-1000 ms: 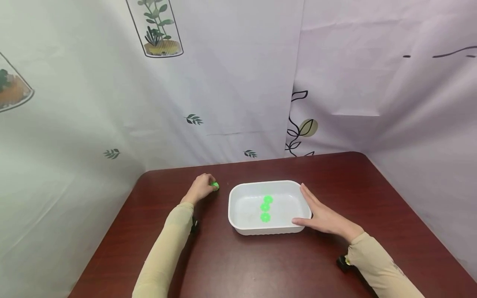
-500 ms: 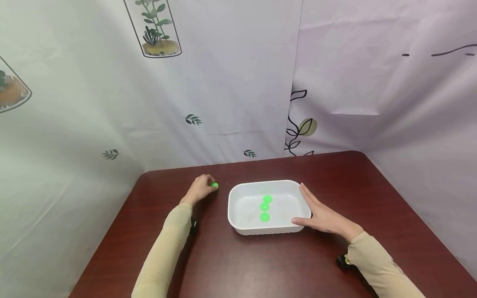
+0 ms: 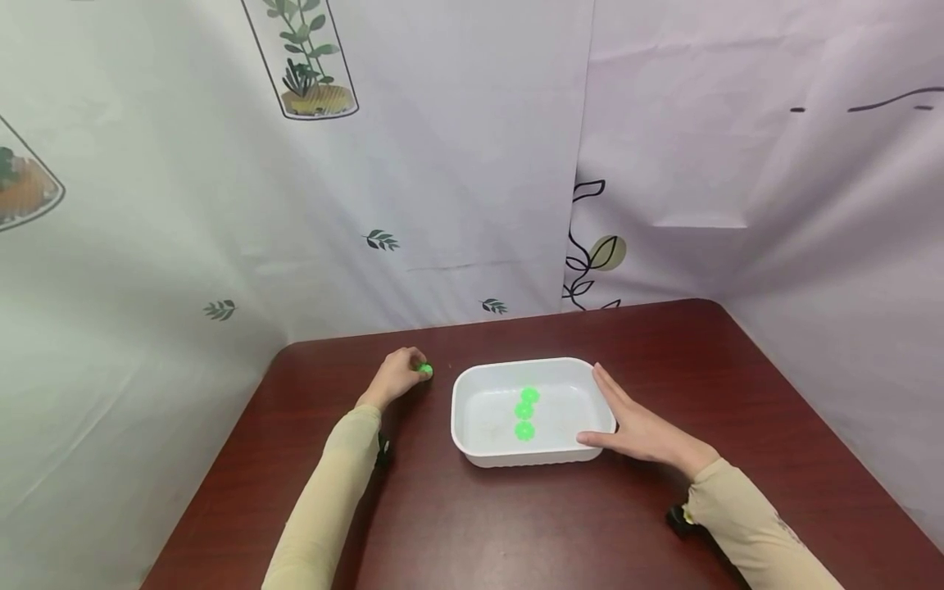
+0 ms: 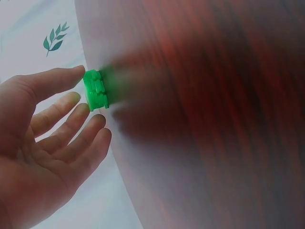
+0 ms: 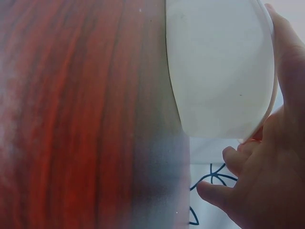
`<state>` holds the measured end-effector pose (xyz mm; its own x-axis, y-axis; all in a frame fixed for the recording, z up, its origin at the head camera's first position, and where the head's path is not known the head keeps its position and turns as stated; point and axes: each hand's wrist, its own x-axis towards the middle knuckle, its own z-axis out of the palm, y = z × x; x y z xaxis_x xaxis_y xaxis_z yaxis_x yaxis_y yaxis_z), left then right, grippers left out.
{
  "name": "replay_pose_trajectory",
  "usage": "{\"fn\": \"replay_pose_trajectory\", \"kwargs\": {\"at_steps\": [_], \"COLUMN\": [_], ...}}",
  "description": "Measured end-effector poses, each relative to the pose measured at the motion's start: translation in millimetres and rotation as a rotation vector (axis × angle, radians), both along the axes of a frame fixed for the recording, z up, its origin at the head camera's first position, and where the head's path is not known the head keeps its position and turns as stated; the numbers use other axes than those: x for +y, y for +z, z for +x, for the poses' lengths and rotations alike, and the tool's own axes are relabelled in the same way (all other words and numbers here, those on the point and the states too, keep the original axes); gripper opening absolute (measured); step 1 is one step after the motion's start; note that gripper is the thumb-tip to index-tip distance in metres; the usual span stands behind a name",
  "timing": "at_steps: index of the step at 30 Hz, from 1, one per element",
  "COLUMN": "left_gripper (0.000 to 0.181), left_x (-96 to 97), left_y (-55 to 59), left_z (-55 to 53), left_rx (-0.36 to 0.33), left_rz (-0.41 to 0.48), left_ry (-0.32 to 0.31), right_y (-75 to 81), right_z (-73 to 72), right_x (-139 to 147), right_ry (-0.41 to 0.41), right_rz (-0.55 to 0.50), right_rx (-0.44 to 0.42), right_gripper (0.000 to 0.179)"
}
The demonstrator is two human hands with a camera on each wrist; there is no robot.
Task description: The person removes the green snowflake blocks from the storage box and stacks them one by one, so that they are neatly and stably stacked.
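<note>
Green piece (image 3: 426, 371): pinched by my left hand (image 3: 394, 377), left of dish (image 3: 531, 459)
Dish: long axis left-right; my right hand (image 3: 645, 433) spread at right end

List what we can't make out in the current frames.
Head: part of the green piece, hidden by the left hand.
Head: fine detail on three small green pieces in the tray, too small.
Right wrist: the tray's inside, hidden by its wall.
Right wrist: right hand, cut off by right edge.
</note>
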<state>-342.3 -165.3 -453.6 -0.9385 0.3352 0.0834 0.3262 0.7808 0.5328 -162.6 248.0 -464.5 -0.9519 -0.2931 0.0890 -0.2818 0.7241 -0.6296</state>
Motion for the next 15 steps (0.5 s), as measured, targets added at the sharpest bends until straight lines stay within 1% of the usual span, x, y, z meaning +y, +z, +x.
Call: {"fn": "replay_pose_trajectory", "kwargs": {"at_steps": [10, 13, 15], "left_gripper": [0.029, 0.032, 0.035], "left_x": [0.7, 1.0, 1.9], "left_y": [-2.2, 0.5, 4.9], "left_z": [2.9, 2.8, 2.5], "left_rx": [0.009, 0.013, 0.014], "left_rz": [-0.005, 0.005, 0.021], "left_ry": [0.004, -0.004, -0.012], "right_y": [-1.6, -1.6, -1.4], "right_z": [1.6, 1.5, 1.3], "right_x": [-0.9, -0.3, 0.3], "right_ry": [0.008, 0.006, 0.001], "right_rz": [-0.008, -0.005, -0.001], "right_rx": [-0.003, 0.000, 0.004], "right_gripper": [0.116, 0.116, 0.116]}}
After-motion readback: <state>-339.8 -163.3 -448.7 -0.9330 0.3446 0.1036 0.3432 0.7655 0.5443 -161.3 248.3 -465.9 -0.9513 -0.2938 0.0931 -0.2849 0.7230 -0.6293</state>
